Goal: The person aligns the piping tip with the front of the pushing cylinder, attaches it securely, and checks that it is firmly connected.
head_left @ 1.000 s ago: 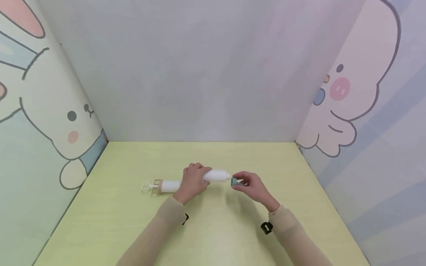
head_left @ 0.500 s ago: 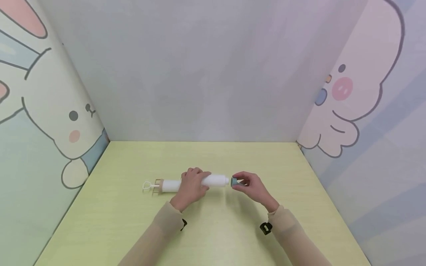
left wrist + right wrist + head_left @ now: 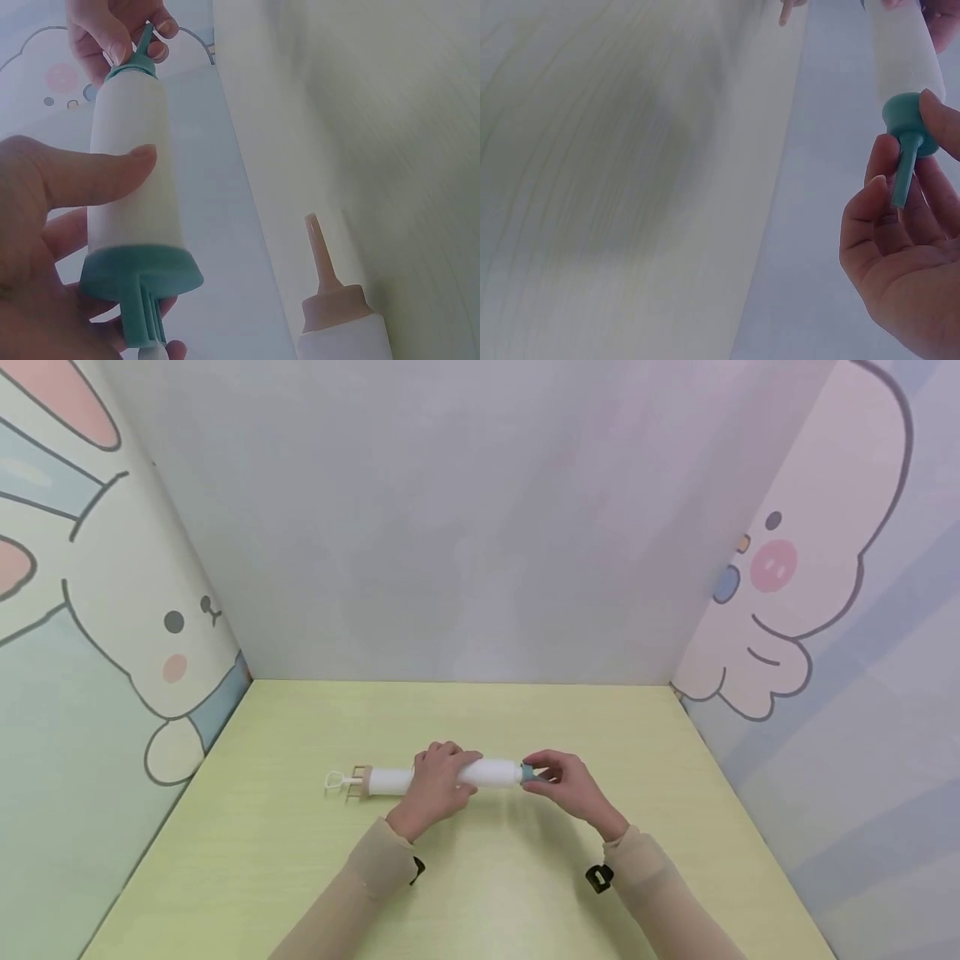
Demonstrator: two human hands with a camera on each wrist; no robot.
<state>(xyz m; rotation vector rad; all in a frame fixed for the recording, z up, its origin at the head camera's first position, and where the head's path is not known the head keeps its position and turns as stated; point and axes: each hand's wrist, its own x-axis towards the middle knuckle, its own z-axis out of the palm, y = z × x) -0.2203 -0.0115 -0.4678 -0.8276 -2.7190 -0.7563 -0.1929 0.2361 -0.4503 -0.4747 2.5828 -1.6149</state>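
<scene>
My left hand (image 3: pixel 437 787) grips the white barrel (image 3: pixel 492 773) of an icing syringe, held sideways above the table. In the left wrist view its thumb lies along the barrel, above the teal flange (image 3: pixel 141 270) and plunger end. My right hand (image 3: pixel 567 787) pinches the teal nozzle cap (image 3: pixel 904 116) between thumb and fingers at the barrel's other end. The cap's rim meets the barrel in the right wrist view, its thin spout pointing away from the barrel. A second icing syringe (image 3: pixel 386 781), white with beige fittings, lies on the table, partly hidden by the left hand.
The pale yellow table (image 3: pixel 480 893) ends at a grey back wall (image 3: pixel 457 552). Side walls with a cartoon rabbit (image 3: pixel 120 602) and another pink-cheeked figure (image 3: pixel 802 552) stand left and right. The second syringe's beige nozzle (image 3: pixel 337 304) points toward the right.
My left hand has lowered the barrel and brought it right, so the gap between its end and the teal nozzle cap has closed. My right hand stays almost in place.
</scene>
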